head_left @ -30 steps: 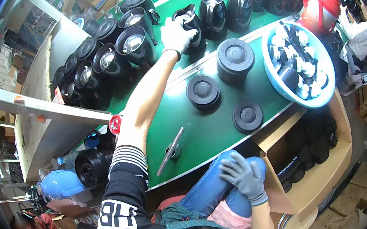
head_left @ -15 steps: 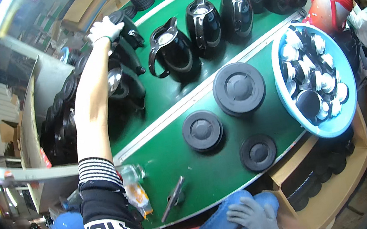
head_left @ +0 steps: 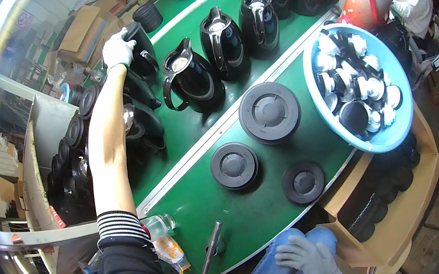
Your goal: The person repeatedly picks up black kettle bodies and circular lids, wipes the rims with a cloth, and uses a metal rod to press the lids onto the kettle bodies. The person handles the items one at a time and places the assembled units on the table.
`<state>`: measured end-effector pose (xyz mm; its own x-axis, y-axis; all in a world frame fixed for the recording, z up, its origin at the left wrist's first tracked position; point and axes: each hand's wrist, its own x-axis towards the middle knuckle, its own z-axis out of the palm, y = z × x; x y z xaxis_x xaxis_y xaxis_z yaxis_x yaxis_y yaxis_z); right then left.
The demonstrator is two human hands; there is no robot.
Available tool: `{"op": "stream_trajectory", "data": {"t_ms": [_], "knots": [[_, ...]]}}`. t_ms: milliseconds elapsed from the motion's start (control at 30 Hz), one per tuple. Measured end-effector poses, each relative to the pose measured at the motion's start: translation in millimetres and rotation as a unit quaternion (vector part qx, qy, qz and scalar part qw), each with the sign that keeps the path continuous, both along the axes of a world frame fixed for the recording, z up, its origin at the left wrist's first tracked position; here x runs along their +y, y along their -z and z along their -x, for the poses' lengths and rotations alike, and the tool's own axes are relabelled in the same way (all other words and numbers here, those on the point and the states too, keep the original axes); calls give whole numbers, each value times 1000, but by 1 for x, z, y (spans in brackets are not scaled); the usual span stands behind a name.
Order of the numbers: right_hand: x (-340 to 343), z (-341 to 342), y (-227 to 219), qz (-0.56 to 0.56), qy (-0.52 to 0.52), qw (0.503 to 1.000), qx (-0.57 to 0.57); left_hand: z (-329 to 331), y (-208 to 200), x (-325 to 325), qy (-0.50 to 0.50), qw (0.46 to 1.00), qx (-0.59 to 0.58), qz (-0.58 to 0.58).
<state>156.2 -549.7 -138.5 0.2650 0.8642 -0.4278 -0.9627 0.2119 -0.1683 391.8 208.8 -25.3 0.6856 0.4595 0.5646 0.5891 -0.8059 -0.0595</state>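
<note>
My left hand (head_left: 118,49), in a white glove, reaches far over the green table and is closed on the side of a black jug (head_left: 141,52). Other dark jugs stand below it, partly hidden by my forearm. To its right are a black jug with an open top (head_left: 196,82) and two more upright jugs (head_left: 223,46) (head_left: 261,25). My right hand (head_left: 308,260), in a grey glove, lies over my jeans with its fingers stretched out, holding nothing. Round black discs lie on the near table, in a large stack (head_left: 269,111), a smaller stack (head_left: 234,165) and a low one (head_left: 304,182).
A blue basin (head_left: 309,90) of white and black lids sits at the right edge. Below it is a cardboard box (head_left: 420,189) with dark round parts. A metal rail (head_left: 200,154) crosses the table. Near my left sleeve are a clear glass (head_left: 159,226) and a metal rod (head_left: 211,250).
The whole view has shifted, with table objects moving mostly left in the picture. My left hand stays on the jug. The fingers of my right hand have shifted slightly on my jeans.
</note>
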Motion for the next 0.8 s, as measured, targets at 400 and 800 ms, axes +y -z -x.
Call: {"op": "stream_trajectory", "data": {"t_ms": [400, 800], "knots": [[133, -42, -135, 185, 180, 521, -814, 183, -242, -313, 237, 954, -159, -93], [-72, 103, -75, 75, 252, 808, -527, 403, -174, -543, 479, 849, 52, 218]]}}
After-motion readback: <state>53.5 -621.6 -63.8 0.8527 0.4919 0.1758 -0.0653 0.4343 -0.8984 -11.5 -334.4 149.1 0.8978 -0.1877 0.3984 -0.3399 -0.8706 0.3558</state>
